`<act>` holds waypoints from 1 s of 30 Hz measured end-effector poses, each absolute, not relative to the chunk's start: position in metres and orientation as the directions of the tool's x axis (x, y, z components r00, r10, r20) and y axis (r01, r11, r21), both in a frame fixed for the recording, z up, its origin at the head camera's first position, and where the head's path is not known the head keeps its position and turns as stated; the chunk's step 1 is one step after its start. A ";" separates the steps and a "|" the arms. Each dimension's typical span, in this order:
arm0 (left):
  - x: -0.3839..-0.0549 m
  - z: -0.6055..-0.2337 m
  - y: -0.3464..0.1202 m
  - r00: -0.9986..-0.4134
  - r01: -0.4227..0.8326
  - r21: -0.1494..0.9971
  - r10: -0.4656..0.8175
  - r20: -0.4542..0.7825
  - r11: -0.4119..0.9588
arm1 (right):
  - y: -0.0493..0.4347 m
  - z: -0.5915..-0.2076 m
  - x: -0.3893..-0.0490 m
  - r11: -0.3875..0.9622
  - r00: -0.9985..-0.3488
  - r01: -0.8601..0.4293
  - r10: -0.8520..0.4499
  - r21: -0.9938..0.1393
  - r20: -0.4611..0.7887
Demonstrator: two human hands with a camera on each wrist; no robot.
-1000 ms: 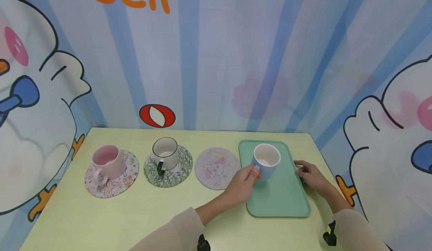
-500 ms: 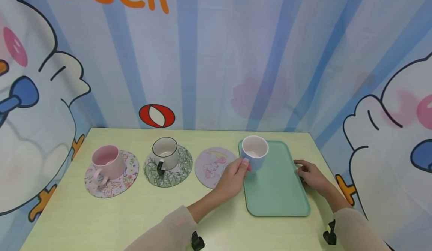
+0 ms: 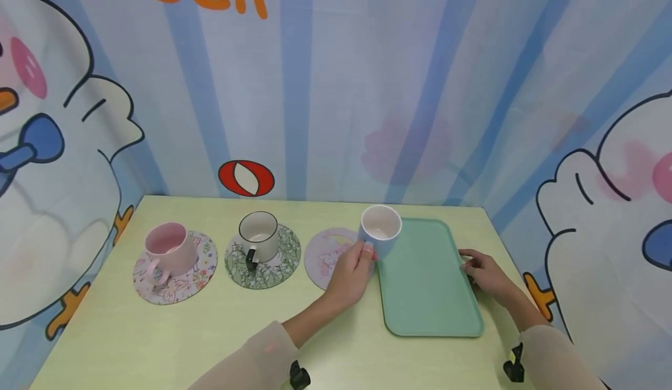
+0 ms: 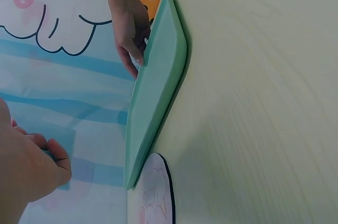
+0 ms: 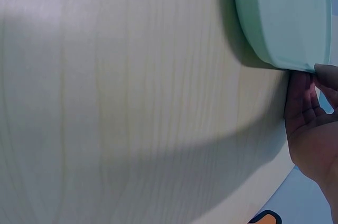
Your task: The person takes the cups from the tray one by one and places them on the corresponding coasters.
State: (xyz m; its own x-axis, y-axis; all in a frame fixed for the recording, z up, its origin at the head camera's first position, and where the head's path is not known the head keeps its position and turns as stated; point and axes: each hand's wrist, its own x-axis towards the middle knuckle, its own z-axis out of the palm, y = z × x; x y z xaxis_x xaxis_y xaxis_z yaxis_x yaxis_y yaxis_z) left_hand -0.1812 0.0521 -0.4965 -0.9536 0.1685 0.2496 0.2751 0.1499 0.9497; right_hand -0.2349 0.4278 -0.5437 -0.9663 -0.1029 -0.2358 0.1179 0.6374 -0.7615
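Observation:
My left hand (image 3: 346,279) holds a blue mug (image 3: 382,239) with a white inside, its fingers and thumb at the handle side, which they hide. Upright, the mug overlaps the tray's left back corner and the right edge of a round purple coaster (image 3: 321,260) in the head view. At the right side of the green tray (image 3: 433,291), my right hand (image 3: 490,276) grips the rim. The right wrist view shows the thumb (image 5: 325,73) on that rim and the other fingers against the tray's outer side. In the left wrist view the left hand (image 4: 37,168) appears at the lower left.
A pink mug (image 3: 175,253) stands on a floral coaster (image 3: 202,262) at the left. Beside it, a white mug (image 3: 259,235) with a black handle sits on a green patterned coaster (image 3: 286,256). A printed curtain (image 3: 336,87) hangs behind the pale yellow table (image 3: 210,337).
My left hand has carried the blue mug leftward and slightly back, from over the tray to between the tray and the purple coaster. The right hand has stayed at the tray's rim.

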 end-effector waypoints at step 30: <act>-0.191 -0.517 0.014 -0.963 0.252 0.947 -0.043 0.265 0.197 | 0.429 -0.543 -0.235 0.631 -0.966 0.104 -0.118 -0.768 -0.228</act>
